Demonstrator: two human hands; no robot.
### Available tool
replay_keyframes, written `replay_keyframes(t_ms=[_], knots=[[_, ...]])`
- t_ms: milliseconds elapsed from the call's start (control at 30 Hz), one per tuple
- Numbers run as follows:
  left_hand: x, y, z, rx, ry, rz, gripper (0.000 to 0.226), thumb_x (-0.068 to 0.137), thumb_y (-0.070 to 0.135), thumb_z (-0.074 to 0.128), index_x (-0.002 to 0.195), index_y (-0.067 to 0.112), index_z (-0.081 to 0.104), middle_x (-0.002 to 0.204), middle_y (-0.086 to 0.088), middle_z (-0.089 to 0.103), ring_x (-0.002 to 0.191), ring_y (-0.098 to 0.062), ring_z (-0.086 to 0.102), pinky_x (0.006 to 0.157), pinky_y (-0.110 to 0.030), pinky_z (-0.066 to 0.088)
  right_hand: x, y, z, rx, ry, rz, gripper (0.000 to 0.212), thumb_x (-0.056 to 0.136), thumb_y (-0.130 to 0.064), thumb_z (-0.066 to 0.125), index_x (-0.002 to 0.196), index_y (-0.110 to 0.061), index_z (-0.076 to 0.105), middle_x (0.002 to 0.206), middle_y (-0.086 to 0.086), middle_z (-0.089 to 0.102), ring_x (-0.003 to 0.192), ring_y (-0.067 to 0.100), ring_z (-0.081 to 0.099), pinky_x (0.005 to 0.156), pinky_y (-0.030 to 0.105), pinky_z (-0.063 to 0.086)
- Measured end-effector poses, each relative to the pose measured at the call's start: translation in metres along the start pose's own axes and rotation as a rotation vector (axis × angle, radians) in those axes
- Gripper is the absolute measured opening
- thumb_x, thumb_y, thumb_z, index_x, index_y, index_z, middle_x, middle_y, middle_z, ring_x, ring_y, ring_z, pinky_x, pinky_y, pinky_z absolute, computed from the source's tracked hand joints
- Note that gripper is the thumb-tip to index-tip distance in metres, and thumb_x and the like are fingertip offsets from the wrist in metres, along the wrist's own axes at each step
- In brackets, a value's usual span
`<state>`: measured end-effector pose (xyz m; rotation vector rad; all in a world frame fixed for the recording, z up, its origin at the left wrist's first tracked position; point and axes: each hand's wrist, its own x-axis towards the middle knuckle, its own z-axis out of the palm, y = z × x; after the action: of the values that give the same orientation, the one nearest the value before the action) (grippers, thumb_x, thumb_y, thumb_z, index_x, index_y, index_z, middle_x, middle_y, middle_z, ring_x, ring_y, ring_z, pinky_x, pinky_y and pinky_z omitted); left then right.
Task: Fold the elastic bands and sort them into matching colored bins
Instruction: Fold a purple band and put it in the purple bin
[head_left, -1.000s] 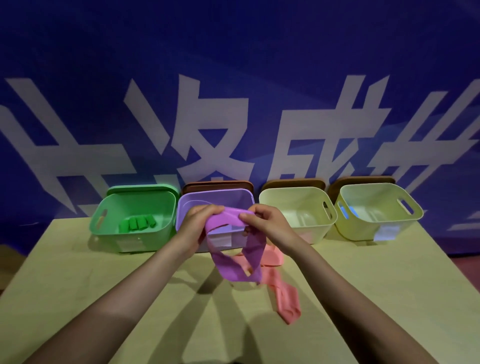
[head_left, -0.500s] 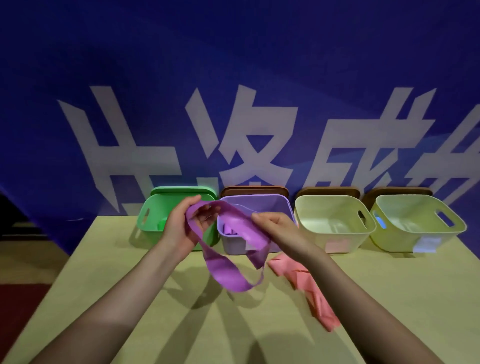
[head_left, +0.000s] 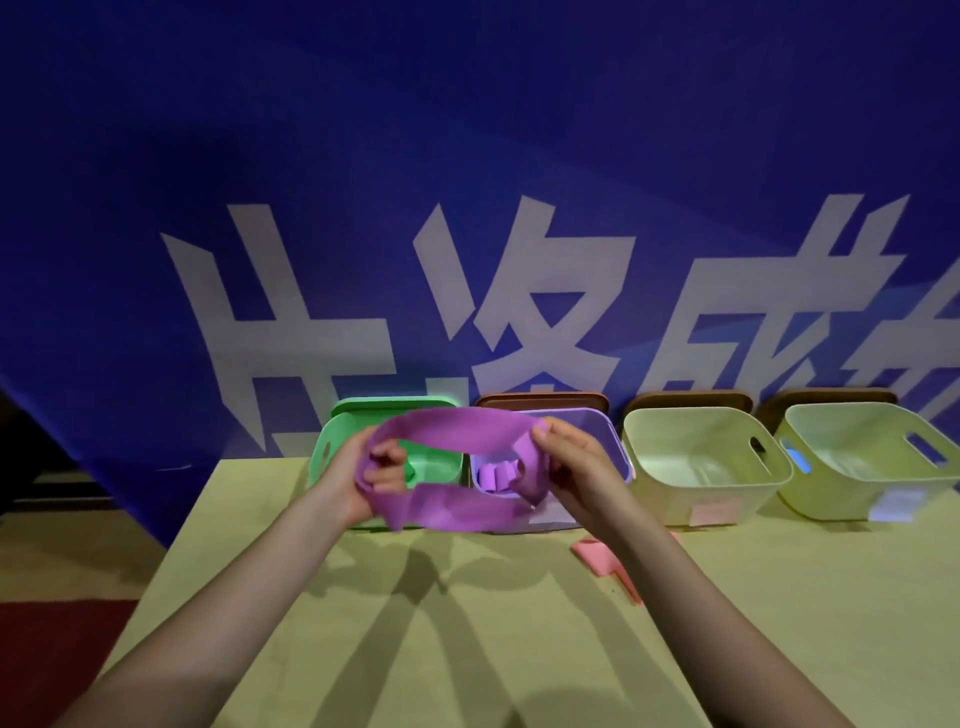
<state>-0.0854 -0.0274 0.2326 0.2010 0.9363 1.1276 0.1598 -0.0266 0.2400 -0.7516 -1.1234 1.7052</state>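
Large white Chinese characters are filling the blue banner (head_left: 467, 156) up top; I can't read them fully. Mid-frame, my left hand (head_left: 358, 478) and right hand (head_left: 576, 467) are each pinching the purple band (head_left: 452, 423), holding it stretched above the purple bin (head_left: 615, 447), which is holding folded purple bands (head_left: 493, 475).

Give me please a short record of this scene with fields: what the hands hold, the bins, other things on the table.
left hand: grips one end of the purple band
right hand: grips the other end
band state: stretched open as a loop, above the table
bins, left to right: green bin, purple bin, two pale yellow bins
also on table: pink band, loose
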Motion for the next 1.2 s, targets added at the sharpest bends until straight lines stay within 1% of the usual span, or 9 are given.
replay_keyframes(t_ms=[200,300,400,567,667,767,933,1067,1200], knots=[[0.012,-0.024,-0.015,0.575,-0.006,-0.173,0.031,0.101,0.020,0.040,0.075,0.006,0.049,0.053,-0.004,0.051,0.027,-0.003,0.029,0.027,-0.012,0.021,0.002,-0.017,0.009,0.272,0.068,-0.089,0.037,0.092,-0.013,0.045,0.072,-0.012,0.076,0.074,0.005,0.069,0.072,0.014,0.067,0.069,0.025,0.056],[0.014,-0.035,-0.005,0.845,0.004,-0.051,0.025,0.100,0.027,0.043,0.089,0.009,0.057,0.066,-0.002,0.055,0.040,-0.005,0.038,0.036,-0.014,0.028,0.002,-0.010,0.009,0.119,0.169,-0.096,0.034,0.098,-0.009,0.042,0.077,-0.010,0.069,0.070,0.003,0.068,0.068,0.015,0.065,0.064,0.027,0.054],[0.017,-0.046,0.012,1.181,0.176,0.145,0.030,0.098,0.040,0.046,0.091,0.016,0.063,0.081,0.002,0.060,0.067,-0.010,0.051,0.057,-0.021,0.036,0.001,-0.011,0.013,-0.093,0.222,-0.082,0.037,0.098,-0.010,0.045,0.069,-0.018,0.066,0.063,-0.001,0.061,0.062,0.013,0.055,0.060,0.028,0.043],[0.007,-0.059,0.030,0.926,0.153,0.504,0.018,0.098,0.025,0.049,0.098,0.014,0.063,0.096,0.002,0.065,0.094,-0.013,0.059,0.079,-0.026,0.044,0.005,-0.013,0.016,-0.055,0.181,-0.038,0.040,0.096,-0.011,0.047,0.063,-0.021,0.066,0.066,0.003,0.052,0.067,0.014,0.047,0.063,0.031,0.034],[-0.006,-0.060,0.046,0.710,0.092,0.593,0.024,0.100,0.015,0.043,0.091,0.008,0.063,0.086,0.000,0.067,0.080,-0.008,0.063,0.074,-0.023,0.048,0.008,-0.013,0.015,-0.192,0.198,-0.030,0.018,0.090,-0.021,0.056,0.075,-0.015,0.062,0.078,0.011,0.046,0.079,0.023,0.040,0.068,0.034,0.032],[-0.012,-0.061,0.060,0.595,0.025,0.577,0.031,0.101,0.014,0.039,0.082,0.006,0.062,0.074,-0.004,0.066,0.066,-0.011,0.062,0.065,-0.022,0.048,0.008,-0.015,0.014,-0.301,0.219,-0.040,0.020,0.093,-0.015,0.056,0.075,-0.016,0.063,0.075,0.007,0.051,0.077,0.020,0.043,0.067,0.030,0.034],[-0.014,-0.072,0.069,0.652,-0.035,0.638,0.023,0.100,0.014,0.044,0.087,0.014,0.063,0.080,-0.002,0.063,0.075,-0.013,0.060,0.070,-0.028,0.050,0.005,-0.022,0.014,-0.469,0.206,-0.064,0.023,0.095,-0.011,0.052,0.076,-0.014,0.063,0.071,-0.004,0.056,0.073,0.013,0.047,0.067,0.027,0.037],[-0.017,-0.069,0.074,0.711,-0.088,0.726,0.019,0.098,0.008,0.047,0.086,0.014,0.061,0.070,0.011,0.063,0.068,0.001,0.059,0.065,-0.014,0.047,0.003,-0.027,0.009,-0.556,0.174,-0.093,0.022,0.097,-0.010,0.050,0.080,-0.015,0.064,0.073,-0.005,0.059,0.072,0.010,0.049,0.069,0.026,0.040],[-0.018,-0.065,0.077,0.747,-0.160,0.761,0.012,0.096,0.011,0.053,0.089,0.008,0.062,0.077,0.003,0.062,0.072,-0.002,0.060,0.067,-0.017,0.049,0.000,-0.029,0.005,-0.605,0.145,-0.125,0.018,0.097,-0.011,0.051,0.087,-0.010,0.066,0.077,-0.003,0.061,0.076,0.011,0.052,0.073,0.028,0.043]])
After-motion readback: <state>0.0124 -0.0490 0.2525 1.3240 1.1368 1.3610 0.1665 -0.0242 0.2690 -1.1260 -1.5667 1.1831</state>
